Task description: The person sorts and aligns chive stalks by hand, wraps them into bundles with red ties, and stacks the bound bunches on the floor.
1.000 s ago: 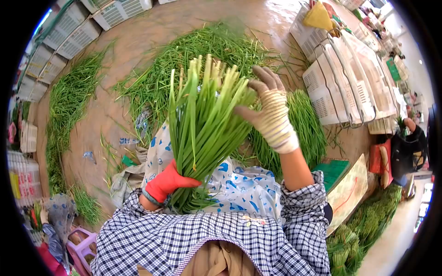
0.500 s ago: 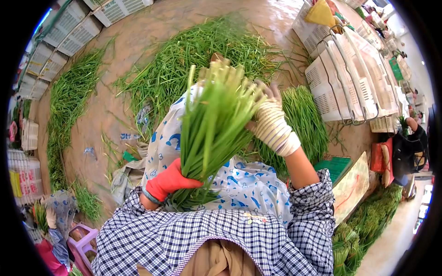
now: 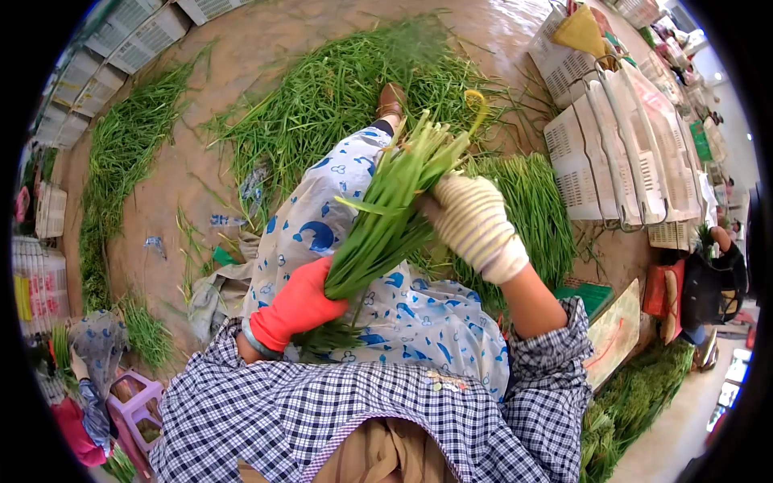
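Note:
My left hand (image 3: pixel 302 302), in a red glove, is closed round the leafy lower part of a bunch of garlic chives (image 3: pixel 382 217). The bunch tilts up to the right, its pale cut ends at the top. My right hand (image 3: pixel 475 217), in a white striped knit glove, is closed against the bunch's right side below those ends; its fingertips are partly hidden. A curled yellow leaf (image 3: pixel 479 109) sticks out above this hand. Beneath lies a whale-patterned plastic apron (image 3: pixel 427 322) over my lap. A neat pile of chives (image 3: pixel 527 209) lies just beyond my right hand.
Loose green leaves (image 3: pixel 322 105) spread over the wet floor ahead, round my brown shoe (image 3: pixel 391 101). White crates (image 3: pixel 604 153) stand at the right, with more crates (image 3: pixel 149 36) along the far left. A purple stool (image 3: pixel 137 406) is at the lower left, near another person's sleeve (image 3: pixel 95 410).
The bunch has tilted further right and its leaves are less blurred. My right hand's spread, blurred fingers have come down against the stalks. The yellow leaf now shows above, and my shoe is uncovered.

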Demonstrator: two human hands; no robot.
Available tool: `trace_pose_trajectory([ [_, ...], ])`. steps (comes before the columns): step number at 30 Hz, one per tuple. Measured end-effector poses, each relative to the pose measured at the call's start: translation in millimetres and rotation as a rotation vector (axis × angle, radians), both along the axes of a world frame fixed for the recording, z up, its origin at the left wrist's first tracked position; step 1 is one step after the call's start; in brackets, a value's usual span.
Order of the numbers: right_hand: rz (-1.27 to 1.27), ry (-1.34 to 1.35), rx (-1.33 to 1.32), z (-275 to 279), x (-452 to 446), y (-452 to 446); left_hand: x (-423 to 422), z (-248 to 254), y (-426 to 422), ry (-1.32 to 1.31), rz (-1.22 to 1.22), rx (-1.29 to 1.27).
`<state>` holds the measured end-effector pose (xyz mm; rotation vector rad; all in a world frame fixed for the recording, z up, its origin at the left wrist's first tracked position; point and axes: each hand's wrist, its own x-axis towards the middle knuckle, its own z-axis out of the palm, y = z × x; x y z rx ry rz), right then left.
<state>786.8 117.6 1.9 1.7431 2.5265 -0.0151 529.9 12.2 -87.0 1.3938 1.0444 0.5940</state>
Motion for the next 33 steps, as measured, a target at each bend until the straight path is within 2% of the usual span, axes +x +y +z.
trace_pose_trajectory([
  [1, -0.091, 0.003, 0.022, -26, 8, 15, -2, 2, 0, 0.048, -0.006, 0.031],
  [2, -0.065, 0.037, 0.282, -33, 35, 35, -4, 4, -2, 0.054, 0.003, 0.023],
  [5, -0.445, 0.703, 0.346, -17, 105, 91, -9, 9, -2, 0.112, 0.033, 0.079],
  [6, -0.337, 0.856, 0.326, -6, 109, 89, -10, 11, -2, 0.145, 0.032, 0.113],
  [7, -0.166, 0.866, 0.365, 10, 94, 76, -10, 11, -4, 0.177, 0.032, 0.139],
  [10, 0.239, 0.314, 0.363, 31, 24, 9, -5, 19, -1, 0.193, 0.03, 0.144],
  [12, 0.295, 0.131, 0.375, 12, -8, -12, 0, 25, 4, 0.234, -0.001, 0.122],
  [13, 0.308, 0.171, 0.426, -11, -12, -15, 0, 27, 6, 0.287, -0.034, 0.111],
  [14, 0.33, 0.05, 0.56, -33, 1, -1, 0, 23, 6, 0.291, -0.036, 0.109],
  [15, 0.273, 0.125, 0.552, -23, 14, 10, -2, 17, 4, 0.278, -0.045, 0.185],
  [16, 0.228, 0.234, 0.663, -18, 30, 25, -4, 13, 2, 0.263, -0.05, 0.261],
  [18, -0.106, 0.071, 0.737, -6, 75, 67, -8, 18, -1, 0.343, -0.069, 0.318],
  [19, -0.29, -0.031, 0.578, 5, 98, 86, -9, 21, -2, 0.416, -0.097, 0.377],
  [20, -0.307, -0.138, 0.576, 14, 112, 93, -9, 22, -3, 0.41, -0.096, 0.367],
  [21, -0.064, 0.01, 0.66, 16, 120, 90, -8, 23, -4, 0.534, -0.14, 0.441],
  [22, 0.012, 0.19, 0.47, 21, 107, 81, -8, 23, -5, 0.658, -0.185, 0.508],
  [23, 0.079, 0.369, 0.272, 22, 90, 69, -8, 23, -5, 0.651, -0.192, 0.487],
  [25, 0.057, 0.175, -0.267, 28, 40, 28, -7, 22, -5, 0.789, -0.29, 0.582],
  [27, 0.202, -0.096, -0.421, 3, 6, -1, -8, 16, -8, 0.797, -0.31, 0.599],
  [29, 0.237, -0.022, -0.371, -45, -3, -27, -8, 15, -7, 0.914, -0.389, 0.677],
  [33, 0.283, 0.142, -0.197, -111, 13, -51, -14, 4, -9, 0.912, -0.412, 0.705],
])
